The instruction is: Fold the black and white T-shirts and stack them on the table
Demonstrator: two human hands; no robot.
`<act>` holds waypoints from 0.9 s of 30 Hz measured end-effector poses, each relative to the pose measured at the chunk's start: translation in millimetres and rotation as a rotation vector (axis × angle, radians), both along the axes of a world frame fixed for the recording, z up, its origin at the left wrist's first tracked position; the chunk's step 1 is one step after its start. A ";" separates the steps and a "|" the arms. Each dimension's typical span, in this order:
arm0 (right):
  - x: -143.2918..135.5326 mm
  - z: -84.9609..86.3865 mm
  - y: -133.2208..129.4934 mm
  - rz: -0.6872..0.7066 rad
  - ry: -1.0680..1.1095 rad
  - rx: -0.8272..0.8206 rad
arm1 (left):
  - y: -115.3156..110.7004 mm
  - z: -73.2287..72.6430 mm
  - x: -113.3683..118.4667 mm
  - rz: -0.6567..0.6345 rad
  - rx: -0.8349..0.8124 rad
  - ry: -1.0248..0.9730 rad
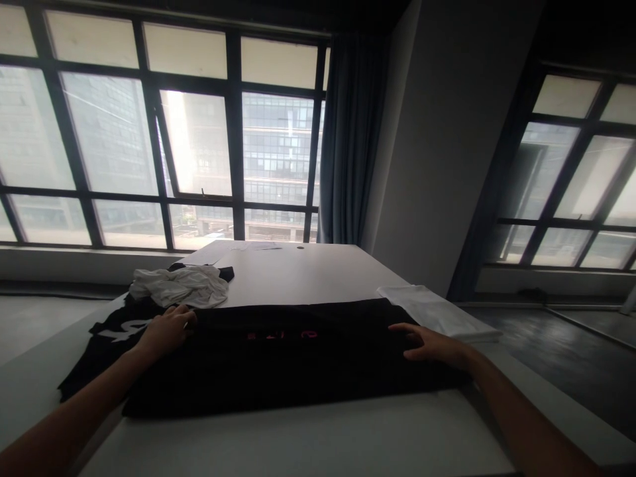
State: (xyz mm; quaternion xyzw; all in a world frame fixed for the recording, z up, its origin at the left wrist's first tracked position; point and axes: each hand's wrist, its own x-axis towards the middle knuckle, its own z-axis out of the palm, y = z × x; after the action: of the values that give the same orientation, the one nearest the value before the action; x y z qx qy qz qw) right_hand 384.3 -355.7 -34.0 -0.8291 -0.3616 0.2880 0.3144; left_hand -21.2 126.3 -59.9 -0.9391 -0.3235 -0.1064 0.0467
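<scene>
A black shirt (298, 371) with small pink print lies folded into a wide strip across the near part of the white table. At its left end, my left hand (169, 329) has its fingers curled down onto the cloth and seems to pinch it. My right hand (434, 346) rests on the right end, with index finger and thumb stretched out and apart. Beneath my left wrist, another black garment (99, 358) with a white print spreads out, partly hidden by my forearm. A crumpled white cloth (179, 285) sits just beyond my left hand.
Folded white fabric (437, 311) lies along the table's right edge, beyond my right hand. Papers (258, 246) and a small dark round spot (300, 248) are at the far end of the table (298, 275). Windows, a blue curtain (348, 146) and a pillar (437, 132) stand behind.
</scene>
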 end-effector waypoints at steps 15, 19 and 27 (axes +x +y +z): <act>11.9 -2.1 -6.7 -0.309 0.107 0.069 | 19.8 2.2 -25.6 -0.187 -0.304 -0.321; 3.1 -1.8 -7.9 -0.196 -0.031 -0.072 | 5.2 2.3 -21.1 -0.246 -0.380 -0.248; 27.1 1.1 4.1 -0.180 -0.125 -0.290 | -5.3 20.6 -21.6 -0.304 -0.497 -0.159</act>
State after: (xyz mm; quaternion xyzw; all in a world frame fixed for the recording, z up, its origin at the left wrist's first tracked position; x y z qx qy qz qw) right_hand 411.4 -351.6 -32.9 -0.9110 -0.2597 0.2556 0.1929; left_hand -42.8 121.0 -39.4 -0.9481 -0.1981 -0.1029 -0.2263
